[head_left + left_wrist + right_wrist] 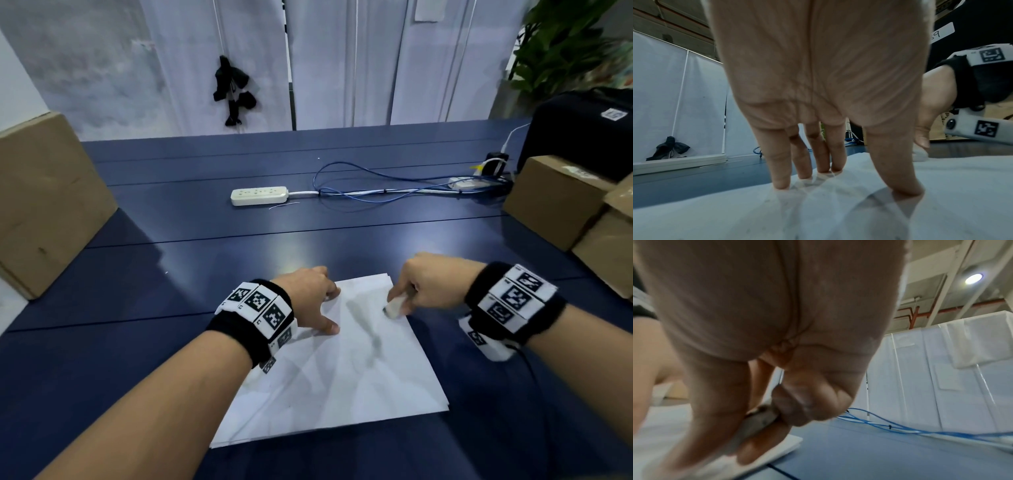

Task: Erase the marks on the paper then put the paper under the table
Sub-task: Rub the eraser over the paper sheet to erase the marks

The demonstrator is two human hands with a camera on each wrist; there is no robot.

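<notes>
A white sheet of paper (pixel 342 370) lies on the dark blue table (pixel 137 342) in front of me, on top of a thin stack. My left hand (pixel 318 305) presses its straight fingertips (pixel 781 183) onto the paper's (pixel 941 186) left far part. My right hand (pixel 421 287) pinches a small white eraser (pixel 395 306) and holds it down on the paper near the far right corner. A faint grey smudge (pixel 366 329) runs down the sheet from there. In the right wrist view the eraser (pixel 758 420) sits between thumb and fingers above the paper's (pixel 781 446) corner.
A white power strip (pixel 258 195) and blue cables (pixel 394 192) lie across the far half of the table. Cardboard boxes stand at the left (pixel 48 202) and right (pixel 565 198) edges, with a black bag (pixel 582 130) behind the right ones. White curtains hang beyond.
</notes>
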